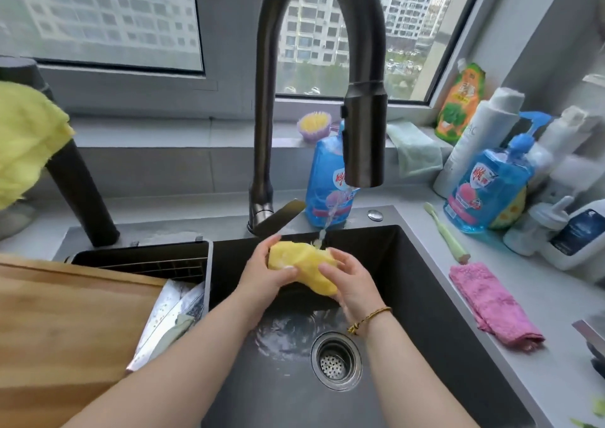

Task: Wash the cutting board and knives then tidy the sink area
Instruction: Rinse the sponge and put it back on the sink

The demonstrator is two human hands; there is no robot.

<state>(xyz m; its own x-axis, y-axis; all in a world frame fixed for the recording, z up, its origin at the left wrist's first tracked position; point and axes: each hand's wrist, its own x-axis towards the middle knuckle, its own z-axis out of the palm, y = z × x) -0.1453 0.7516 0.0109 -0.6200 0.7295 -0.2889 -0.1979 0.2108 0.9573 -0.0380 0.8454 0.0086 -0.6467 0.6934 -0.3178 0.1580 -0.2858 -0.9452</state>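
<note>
A yellow cloth is bunched over the dark sink, under water running from the black faucet. My left hand grips its left end and my right hand grips its right end. The wooden cutting board lies across the sink's left side. A cleaver with a wet steel blade rests in the drain basket beside the board, partly under it.
Blue soap bottles, white bottles and an orange pouch crowd the right counter and sill. A pink cloth and a green toothbrush lie right of the sink. The drain strainer sits below my hands. Another yellow cloth hangs at left.
</note>
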